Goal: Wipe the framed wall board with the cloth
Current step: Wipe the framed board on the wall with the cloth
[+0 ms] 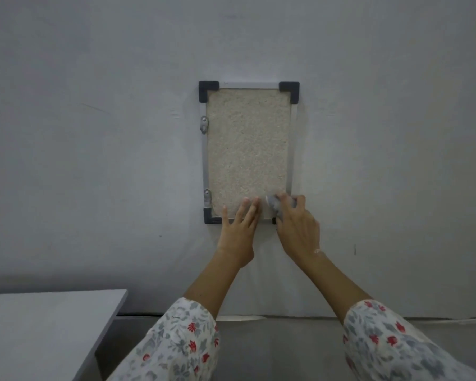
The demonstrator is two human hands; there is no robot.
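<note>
Nearest the camera are two floral-print sleeves (182, 345), red and grey-blue on white, with bare forearms reaching up toward the wall. At far left, the corner of a pale grey counter (52, 320) juts in. The left hand (238, 229) lies flat with straight, spread fingers on the lower edge of the framed cork board (248, 149), its grip wide open and holding nothing. Just beside it, the right hand (297, 229) has its grip curled round a small bunched grey cloth (276, 203), pressing it against the board's lower right corner. The board hangs upright on the grey wall (94, 133), with a silver frame, black corner caps and two metal brackets on its left side.
</note>
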